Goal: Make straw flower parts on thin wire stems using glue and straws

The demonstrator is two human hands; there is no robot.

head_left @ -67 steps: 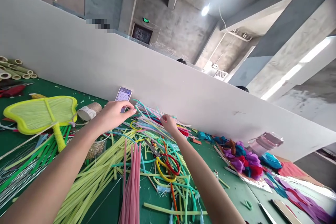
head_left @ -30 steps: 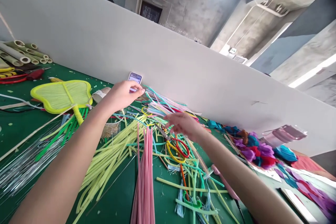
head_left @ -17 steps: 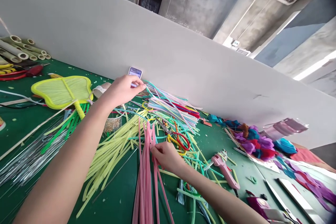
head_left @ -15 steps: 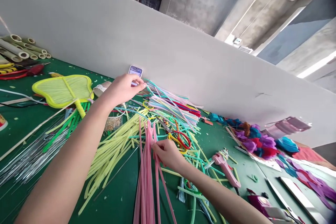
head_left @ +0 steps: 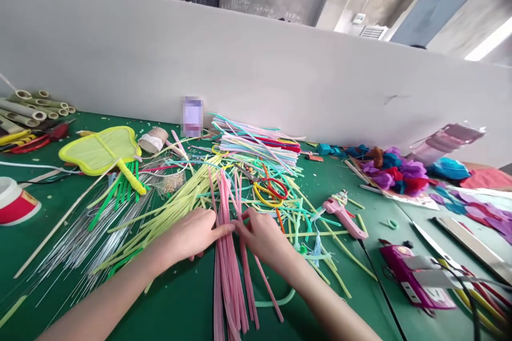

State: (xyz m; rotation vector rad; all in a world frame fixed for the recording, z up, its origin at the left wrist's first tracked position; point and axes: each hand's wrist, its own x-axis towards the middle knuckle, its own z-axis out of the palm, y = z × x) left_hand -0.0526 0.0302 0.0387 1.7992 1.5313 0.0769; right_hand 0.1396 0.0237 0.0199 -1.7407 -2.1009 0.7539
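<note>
A bunch of long pink pipe cleaners (head_left: 230, 282) lies lengthwise on the green table in front of me. My left hand (head_left: 196, 232) is at the bunch's left side, its thumb across the stems and its other fingers curled, partly hidden. From the other side my right hand (head_left: 262, 232) pinches some of the pink stems between thumb and fingers, the two thumbs nearly meeting. Yellow-green pipe cleaners (head_left: 176, 197) spread out left of the bunch. Behind my right hand lie scissors (head_left: 276, 190) with red and yellow handles among green stems.
A yellow-green fan shape (head_left: 100, 150) and thin metal wires (head_left: 92, 245) lie left, near a red-and-white cup (head_left: 18, 202). A phone (head_left: 192, 116) leans on the white partition (head_left: 256, 69). To the right are a pink glue gun (head_left: 346, 218), a magenta device (head_left: 416, 277) and colored petals (head_left: 396, 170).
My left hand has come down from near the phone to the pink pipe cleaners. My right hand stays at the bunch. The camera view has levelled and shifted.
</note>
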